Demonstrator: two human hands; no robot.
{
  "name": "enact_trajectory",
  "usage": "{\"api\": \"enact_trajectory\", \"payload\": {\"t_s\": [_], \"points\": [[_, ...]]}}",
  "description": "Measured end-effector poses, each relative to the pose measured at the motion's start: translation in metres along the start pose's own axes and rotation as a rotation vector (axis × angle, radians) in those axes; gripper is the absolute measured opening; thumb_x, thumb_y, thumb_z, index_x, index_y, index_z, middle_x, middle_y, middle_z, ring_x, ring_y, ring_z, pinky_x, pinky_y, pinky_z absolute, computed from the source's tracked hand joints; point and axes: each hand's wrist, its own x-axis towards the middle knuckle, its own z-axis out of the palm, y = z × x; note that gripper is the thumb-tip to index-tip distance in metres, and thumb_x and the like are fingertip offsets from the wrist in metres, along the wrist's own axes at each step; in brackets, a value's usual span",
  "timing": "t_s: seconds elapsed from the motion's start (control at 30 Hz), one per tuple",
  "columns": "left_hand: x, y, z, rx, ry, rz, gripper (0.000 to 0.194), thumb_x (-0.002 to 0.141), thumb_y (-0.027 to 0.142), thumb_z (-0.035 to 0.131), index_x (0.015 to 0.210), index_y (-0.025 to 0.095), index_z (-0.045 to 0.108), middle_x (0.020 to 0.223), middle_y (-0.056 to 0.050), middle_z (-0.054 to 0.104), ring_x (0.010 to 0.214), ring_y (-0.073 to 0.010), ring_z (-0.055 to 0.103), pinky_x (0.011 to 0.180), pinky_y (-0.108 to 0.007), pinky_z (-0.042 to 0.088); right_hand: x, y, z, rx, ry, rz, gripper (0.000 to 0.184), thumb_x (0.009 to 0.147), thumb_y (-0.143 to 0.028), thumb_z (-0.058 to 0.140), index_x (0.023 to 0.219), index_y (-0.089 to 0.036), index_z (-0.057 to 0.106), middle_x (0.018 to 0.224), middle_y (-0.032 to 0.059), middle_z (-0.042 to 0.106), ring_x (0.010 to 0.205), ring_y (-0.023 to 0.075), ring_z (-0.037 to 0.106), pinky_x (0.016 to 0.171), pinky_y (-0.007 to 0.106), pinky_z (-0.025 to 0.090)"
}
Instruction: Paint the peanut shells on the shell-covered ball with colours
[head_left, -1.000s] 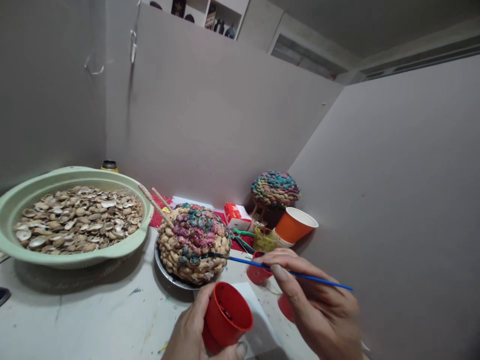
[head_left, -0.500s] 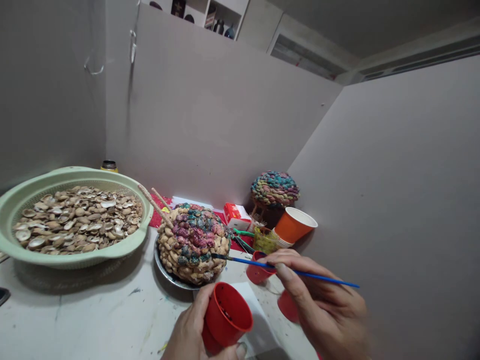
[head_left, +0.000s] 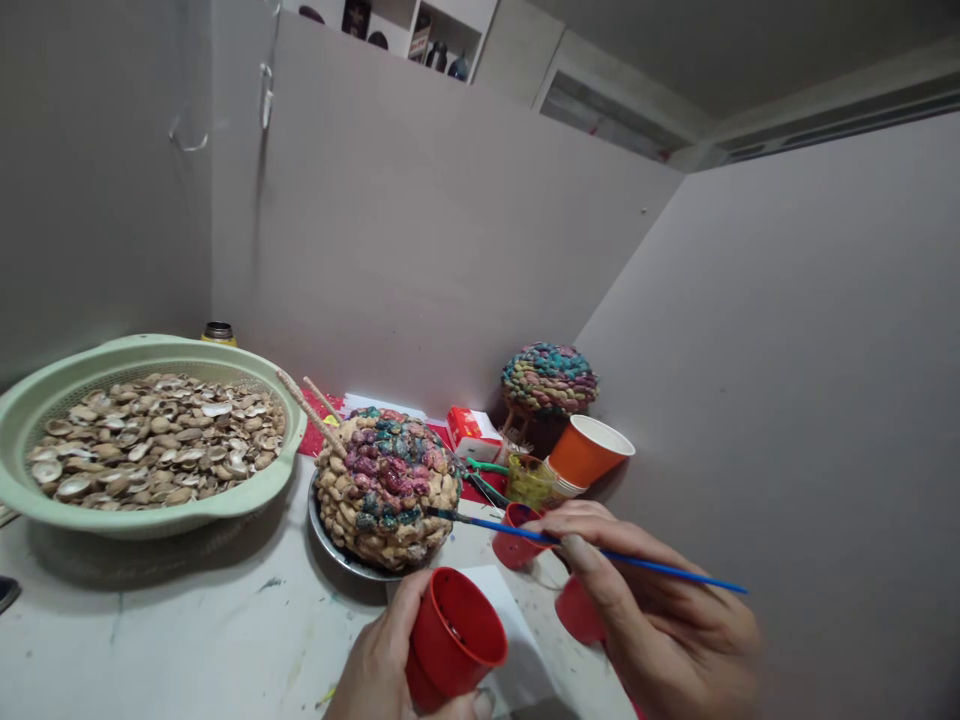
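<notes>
My right hand (head_left: 660, 610) pinches a thin blue paintbrush (head_left: 637, 560). Its dark tip meets the front right side of a rounded object covered in nut shells (head_left: 390, 490), partly painted teal, pink and purple and partly bare tan. That object rests in a shallow metal bowl (head_left: 330, 545), and two rough sticks (head_left: 309, 412) rise from its left side. At the bottom, my left hand (head_left: 382, 650) is wrapped around a red cup (head_left: 461, 640), tilted so its mouth faces up and right; dark spots mark its inside, and its bottom is out of sight.
To the left stands a pale green colander (head_left: 289, 480) full of empty shells. Behind my right hand are more red cups (head_left: 514, 548), a yellowish cup (head_left: 529, 480) and an orange paper cup (head_left: 589, 450). A painted shell piece (head_left: 551, 378) stands near the grey partition (head_left: 450, 250).
My right hand and the paintbrush have shifted slightly right and down, the tip staying by the shell surface. My left hand and the red cup have barely moved.
</notes>
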Motion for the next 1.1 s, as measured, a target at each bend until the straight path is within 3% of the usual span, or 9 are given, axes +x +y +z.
{"api": "enact_trajectory", "payload": {"t_s": [0.4, 0.57, 0.8, 0.93, 1.1], "points": [[0.002, -0.003, 0.000, 0.031, -0.009, 0.014, 0.080, 0.070, 0.031, 0.083, 0.144, 0.021, 0.055, 0.131, -0.013, 0.074, 0.111, -0.0311, 0.072, 0.099, -0.038, 0.057, 0.003, 0.001, 0.014, 0.078, -0.026, 0.012, 0.020, 0.097, -0.012, 0.067, 0.102, -0.027, 0.079, 0.091, 0.0027, 0.083, 0.085, 0.0224, 0.080, 0.077, 0.034, 0.068], [0.002, -0.007, 0.001, 0.029, 0.008, 0.014, 0.079, 0.070, 0.029, 0.083, 0.144, 0.021, 0.055, 0.132, -0.013, 0.074, 0.113, -0.0314, 0.072, 0.099, -0.037, 0.057, -0.001, 0.003, 0.009, 0.009, 0.034, 0.028, 0.018, 0.095, -0.014, 0.071, 0.103, -0.028, 0.080, 0.093, 0.0021, 0.084, 0.089, 0.0209, 0.080, 0.086, 0.032, 0.066], [0.003, -0.002, 0.001, 0.011, -0.040, 0.013, 0.077, 0.071, 0.027, 0.079, 0.143, 0.020, 0.052, 0.129, -0.012, 0.074, 0.110, -0.0294, 0.072, 0.097, -0.036, 0.055, 0.002, 0.002, 0.014, 0.055, -0.009, 0.001, 0.018, 0.097, -0.013, 0.069, 0.101, -0.027, 0.080, 0.090, 0.0033, 0.084, 0.085, 0.0223, 0.081, 0.079, 0.034, 0.068], [0.003, -0.001, 0.000, 0.013, -0.051, -0.011, 0.079, 0.070, 0.026, 0.078, 0.143, 0.019, 0.050, 0.133, -0.014, 0.071, 0.114, -0.0300, 0.070, 0.100, -0.038, 0.053, 0.001, 0.004, 0.009, 0.015, 0.018, -0.010, 0.021, 0.095, -0.011, 0.069, 0.103, -0.027, 0.080, 0.093, 0.0027, 0.084, 0.088, 0.0217, 0.080, 0.087, 0.035, 0.067], [0.003, 0.001, 0.000, 0.009, -0.054, -0.011, 0.073, 0.070, 0.027, 0.078, 0.138, 0.020, 0.053, 0.123, -0.012, 0.074, 0.104, -0.0285, 0.072, 0.092, -0.036, 0.055, 0.000, 0.001, 0.005, 0.085, -0.048, -0.028, 0.023, 0.095, -0.012, 0.070, 0.108, -0.028, 0.080, 0.094, 0.0035, 0.084, 0.089, 0.0231, 0.080, 0.091, 0.039, 0.067]]}}
